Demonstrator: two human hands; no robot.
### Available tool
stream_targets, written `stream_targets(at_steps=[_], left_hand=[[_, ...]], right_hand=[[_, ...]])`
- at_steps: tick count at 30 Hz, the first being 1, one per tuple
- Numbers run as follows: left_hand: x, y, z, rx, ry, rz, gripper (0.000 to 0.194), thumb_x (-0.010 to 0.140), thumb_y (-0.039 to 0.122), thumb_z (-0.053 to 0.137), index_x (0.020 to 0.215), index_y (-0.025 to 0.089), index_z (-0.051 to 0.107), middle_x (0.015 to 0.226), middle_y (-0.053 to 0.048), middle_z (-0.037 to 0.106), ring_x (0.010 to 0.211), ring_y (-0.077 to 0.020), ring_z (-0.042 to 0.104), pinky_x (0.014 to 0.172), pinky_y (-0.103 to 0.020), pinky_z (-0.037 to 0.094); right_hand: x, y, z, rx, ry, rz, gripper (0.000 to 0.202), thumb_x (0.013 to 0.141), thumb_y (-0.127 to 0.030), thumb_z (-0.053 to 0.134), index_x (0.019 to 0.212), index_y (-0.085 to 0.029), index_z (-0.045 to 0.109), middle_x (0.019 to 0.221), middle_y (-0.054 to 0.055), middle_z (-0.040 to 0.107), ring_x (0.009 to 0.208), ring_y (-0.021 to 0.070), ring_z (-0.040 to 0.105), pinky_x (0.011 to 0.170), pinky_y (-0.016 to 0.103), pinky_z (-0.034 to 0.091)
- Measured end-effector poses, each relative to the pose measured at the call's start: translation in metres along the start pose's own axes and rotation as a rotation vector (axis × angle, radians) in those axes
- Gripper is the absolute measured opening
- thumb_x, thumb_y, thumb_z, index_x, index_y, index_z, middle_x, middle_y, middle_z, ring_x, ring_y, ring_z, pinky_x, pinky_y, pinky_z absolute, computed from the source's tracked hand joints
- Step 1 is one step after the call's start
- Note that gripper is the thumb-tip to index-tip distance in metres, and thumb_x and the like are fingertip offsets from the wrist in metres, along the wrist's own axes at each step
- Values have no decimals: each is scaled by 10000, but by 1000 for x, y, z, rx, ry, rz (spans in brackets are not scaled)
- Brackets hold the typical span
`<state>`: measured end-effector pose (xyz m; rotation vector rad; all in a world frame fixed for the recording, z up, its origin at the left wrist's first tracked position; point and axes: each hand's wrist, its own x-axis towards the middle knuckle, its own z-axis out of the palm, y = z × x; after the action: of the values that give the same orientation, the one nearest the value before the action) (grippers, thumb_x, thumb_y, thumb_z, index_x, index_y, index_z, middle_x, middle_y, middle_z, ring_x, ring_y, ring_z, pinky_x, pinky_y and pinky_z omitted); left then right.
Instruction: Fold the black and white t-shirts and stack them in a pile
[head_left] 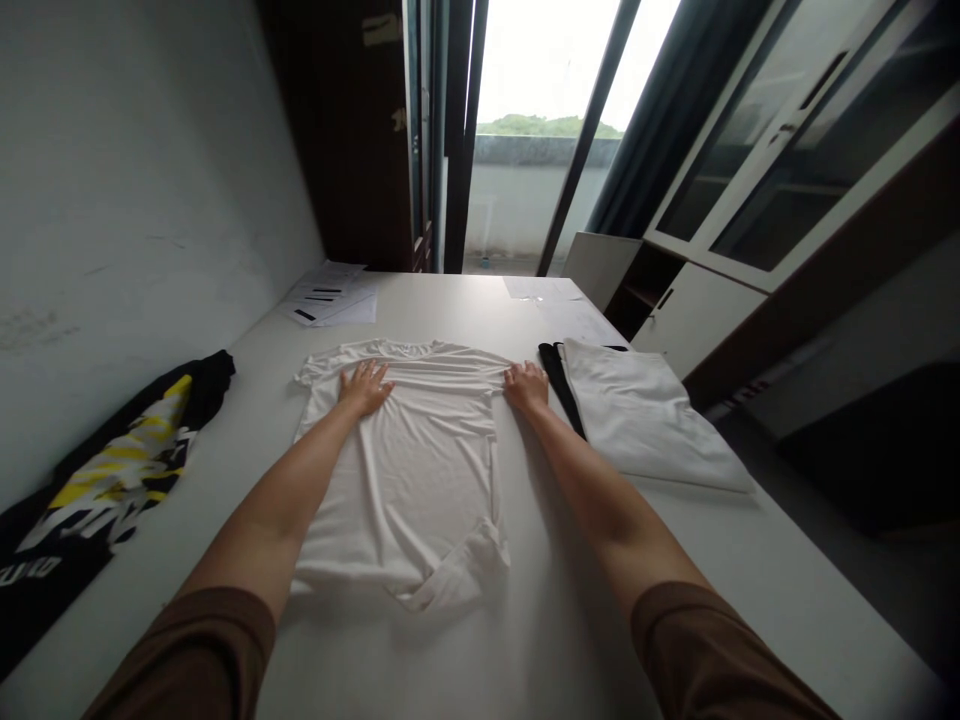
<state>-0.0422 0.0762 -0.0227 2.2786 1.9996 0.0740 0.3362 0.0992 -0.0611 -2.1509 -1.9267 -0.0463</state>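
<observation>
A white T-shirt [427,470] lies spread on the white table, its neckline at the far side. Wrinkles run across its chest, and the near right corner of the hem is folded over. My left hand [365,388] rests flat on the upper left of the chest with its fingers spread. At the end of the right sleeve, my right hand [527,386] has its fingers curled on the fabric; the fingertips are partly hidden.
Folded white cloth [645,415] lies over black cloth [559,385] on the right. A black, yellow and white garment [127,470] lies along the left wall. Paper sheets [337,300] are on the far left of the table [450,300], others [555,300] far right. Cabinets [750,200] stand beyond the right edge.
</observation>
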Motion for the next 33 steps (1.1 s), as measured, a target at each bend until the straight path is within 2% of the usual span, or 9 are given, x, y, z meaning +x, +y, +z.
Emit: stream_targets(at_steps=[5, 11, 15, 17, 19, 23, 27, 30, 33], left_hand=[[-55, 63, -2, -55, 62, 259, 431, 1018, 329, 425, 1380, 151, 577, 1487, -166, 501, 1384, -295, 427, 1190, -467, 289], [-217, 130, 12, -115, -101, 783, 328, 932, 525, 602, 981, 203, 637, 1027, -81, 648, 960, -240, 598, 899, -387, 479], [-288, 147, 14, -76, -186, 813, 346, 918, 517, 649, 1030, 196, 587, 1033, -91, 656, 926, -263, 618, 809, -406, 495], [-297, 151, 13, -48, -225, 782, 100, 992, 282, 551, 1029, 192, 571, 993, -82, 670, 867, -234, 644, 761, -370, 494], [-295, 153, 11, -73, -254, 700, 120, 1008, 143, 455, 1043, 193, 559, 950, -64, 681, 813, -205, 665, 717, -327, 488], [-290, 156, 1, -193, -274, 471, 124, 1029, 250, 521, 1147, 217, 532, 1028, -46, 699, 894, -205, 698, 737, -295, 506], [-300, 158, -2, -71, -251, 443, 366, 935, 465, 690, 1160, 206, 563, 1082, -96, 682, 995, -279, 677, 871, -416, 523], [-305, 159, 1, 34, -246, 490, 132, 988, 309, 618, 1052, 197, 592, 1011, -96, 676, 970, -262, 671, 852, -411, 523], [-306, 162, -1, 38, -182, 510, 43, 1005, 209, 555, 1036, 200, 582, 994, -87, 663, 929, -251, 664, 797, -390, 532]], right_hand=[[2, 6, -4, 32, 86, 135, 480, 1012, -388, 387, 1370, -129, 575, 1347, 226, 552, 1262, 346, 472, 1028, 453, 397], [-1, 13, 2, 29, 117, 216, 459, 968, -415, 439, 1223, -97, 649, 1321, 253, 543, 1246, 394, 452, 1026, 508, 379], [2, 15, 4, 100, 131, 143, 337, 955, -344, 463, 1101, -133, 680, 1207, 220, 629, 1166, 370, 515, 972, 470, 407], [4, 14, 3, 172, 134, 121, 308, 960, -323, 460, 1103, -144, 665, 1113, 195, 674, 1074, 332, 570, 920, 417, 422], [6, 14, 3, 262, 126, 106, 292, 974, -325, 450, 1114, -158, 646, 1033, 161, 702, 978, 290, 609, 862, 363, 428], [4, 16, 0, 454, 118, 86, 282, 994, -344, 451, 1163, -171, 597, 1004, 119, 717, 910, 244, 639, 807, 308, 434], [-1, 11, -12, 452, 225, 92, 349, 987, -291, 442, 1289, -140, 530, 1079, 143, 689, 986, 265, 623, 888, 347, 450], [-13, -11, -22, 311, 335, -60, 383, 1006, -307, 417, 1337, -156, 535, 1305, 180, 592, 1235, 321, 506, 1050, 432, 386], [-35, -50, -20, 261, 166, -300, 443, 1047, -402, 364, 1392, -187, 540, 1429, 172, 519, 1318, 329, 439, 1112, 463, 353]])
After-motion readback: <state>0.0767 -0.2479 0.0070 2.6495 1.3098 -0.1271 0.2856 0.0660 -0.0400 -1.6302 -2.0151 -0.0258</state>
